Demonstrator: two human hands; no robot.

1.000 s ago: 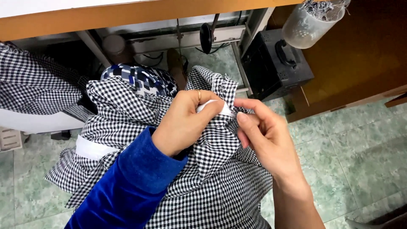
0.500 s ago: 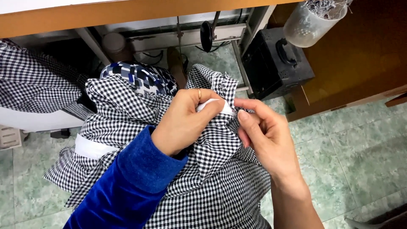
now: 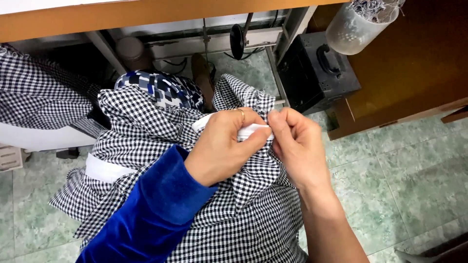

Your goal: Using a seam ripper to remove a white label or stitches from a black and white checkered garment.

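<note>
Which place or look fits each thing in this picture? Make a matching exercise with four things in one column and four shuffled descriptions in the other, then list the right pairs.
Things:
1. checked cloth
2. white band
3. black box
4. clear cup

Descriptions:
A. on the floor beside the wooden cabinet
B. pinched between the left hand and right hand
C. up by the cabinet, full of thread scraps
D. black and white, piled on the lap

Pairs: 1-D, 2-B, 3-A, 4-C
</note>
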